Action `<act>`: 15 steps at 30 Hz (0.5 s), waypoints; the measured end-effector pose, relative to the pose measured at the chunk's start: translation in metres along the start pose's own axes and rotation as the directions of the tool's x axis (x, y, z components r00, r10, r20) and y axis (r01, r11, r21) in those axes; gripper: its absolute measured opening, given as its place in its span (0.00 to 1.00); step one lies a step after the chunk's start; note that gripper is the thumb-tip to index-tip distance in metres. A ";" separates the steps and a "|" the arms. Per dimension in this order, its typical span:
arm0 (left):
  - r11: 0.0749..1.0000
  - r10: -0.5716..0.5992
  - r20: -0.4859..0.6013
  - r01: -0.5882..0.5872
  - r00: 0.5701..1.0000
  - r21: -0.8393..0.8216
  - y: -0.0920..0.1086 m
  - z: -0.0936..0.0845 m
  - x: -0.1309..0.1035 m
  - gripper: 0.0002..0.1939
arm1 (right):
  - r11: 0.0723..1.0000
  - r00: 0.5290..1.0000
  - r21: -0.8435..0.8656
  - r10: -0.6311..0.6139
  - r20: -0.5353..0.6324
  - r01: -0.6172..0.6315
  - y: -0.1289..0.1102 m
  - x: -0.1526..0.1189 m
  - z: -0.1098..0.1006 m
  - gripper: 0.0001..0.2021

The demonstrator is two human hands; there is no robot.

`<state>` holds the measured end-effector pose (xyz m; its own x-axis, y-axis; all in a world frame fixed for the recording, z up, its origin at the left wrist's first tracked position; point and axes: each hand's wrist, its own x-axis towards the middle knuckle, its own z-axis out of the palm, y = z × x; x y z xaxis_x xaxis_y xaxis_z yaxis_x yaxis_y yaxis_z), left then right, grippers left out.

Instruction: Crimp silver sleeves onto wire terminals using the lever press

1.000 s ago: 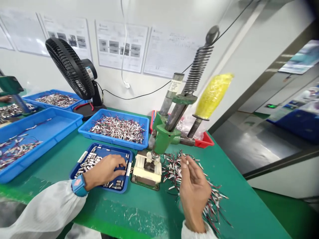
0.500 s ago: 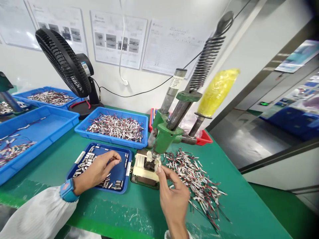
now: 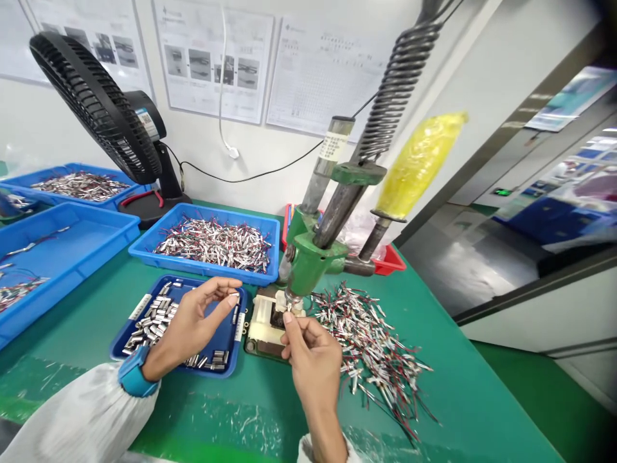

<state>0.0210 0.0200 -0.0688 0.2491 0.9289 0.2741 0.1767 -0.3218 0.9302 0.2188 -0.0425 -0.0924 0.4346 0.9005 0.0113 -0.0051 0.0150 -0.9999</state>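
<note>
My left hand point(image 3: 195, 321) is over the small blue tray point(image 3: 226, 368) of metal cylinders point(image 3: 157, 321), its thumb and forefinger pinched round a small part too small to name. My right hand point(image 3: 313, 360) is closed at the front of the green hand press point(image 3: 308, 260), fingertips on a small pale piece under the ram. Beneath the ram lies the press's cream-coloured base block point(image 3: 263, 325). A loose pile of wired parts point(image 3: 371, 341) spreads on the green table to the right of my right hand.
Behind the small tray stands a blue bin point(image 3: 245, 276) full of wired parts. More blue bins point(image 3: 87, 257) are at the left, beside a black fan point(image 3: 96, 106). A red bin point(image 3: 390, 262) sits behind the press, whose lever has a yellow-wrapped handle point(image 3: 419, 167).
My left hand has risen a little, its fingers more extended. My right hand has moved closer in under the press ram. The whole view has shifted slightly.
</note>
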 end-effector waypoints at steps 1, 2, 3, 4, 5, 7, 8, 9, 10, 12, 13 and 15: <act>1.000 0.009 0.014 -0.009 1.000 0.028 0.002 0.003 0.002 0.14 | 1.000 1.000 0.014 0.023 0.013 -0.023 -0.001 0.001 0.000 0.28; 0.998 0.022 0.033 -0.024 0.999 0.059 0.004 0.006 0.005 0.14 | 0.998 0.998 0.030 0.052 0.032 -0.053 -0.002 0.002 0.000 0.29; 0.995 0.036 0.050 -0.040 0.998 0.086 0.006 0.009 0.007 0.14 | 0.995 0.995 0.046 0.083 0.051 -0.086 -0.003 0.003 -0.001 0.29; 0.993 0.048 0.062 -0.054 0.997 0.104 0.007 0.012 0.010 0.14 | 0.991 0.991 0.059 0.114 0.068 -0.118 -0.003 0.004 -0.001 0.30; 0.992 0.056 0.068 -0.063 0.996 0.109 0.008 0.015 0.012 0.13 | 0.987 0.986 0.066 0.139 0.087 -0.145 -0.004 0.005 -0.001 0.30; 0.994 0.059 0.065 -0.065 0.996 0.086 0.010 0.021 0.016 0.12 | 0.984 0.979 0.056 0.164 0.120 -0.172 -0.005 0.007 -0.002 0.30; 0.996 0.056 0.059 -0.060 0.997 0.064 0.011 0.024 0.018 0.12 | 0.985 0.978 0.040 0.163 0.130 -0.169 -0.005 0.008 -0.003 0.30; 0.998 0.053 0.056 -0.055 0.997 0.040 0.012 0.027 0.020 0.11 | 0.987 0.979 0.019 0.155 0.135 -0.159 -0.005 0.009 -0.004 0.30; 0.999 0.049 0.056 -0.050 0.997 0.012 0.013 0.030 0.021 0.11 | 0.990 0.981 -0.003 0.143 0.133 -0.144 -0.005 0.009 -0.004 0.29; 0.998 0.036 0.056 -0.033 0.998 -0.058 0.015 0.036 0.023 0.10 | 0.994 0.988 -0.042 0.108 0.112 -0.103 -0.003 0.010 -0.004 0.28; 0.995 0.025 0.056 -0.019 0.998 -0.097 0.016 0.039 0.023 0.10 | 0.995 0.991 -0.056 0.089 0.100 -0.083 -0.002 0.009 -0.004 0.27; 0.987 -0.003 0.052 0.012 0.999 -0.160 0.017 0.046 0.024 0.11 | 0.996 0.995 -0.073 0.053 0.083 -0.047 0.001 0.009 -0.003 0.26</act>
<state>0.0735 0.0289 -0.0573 0.2978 0.9191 0.2580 0.0250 -0.2776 0.9604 0.2250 -0.0360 -0.0930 0.3573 0.9331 -0.0413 0.0398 -0.0594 -0.9974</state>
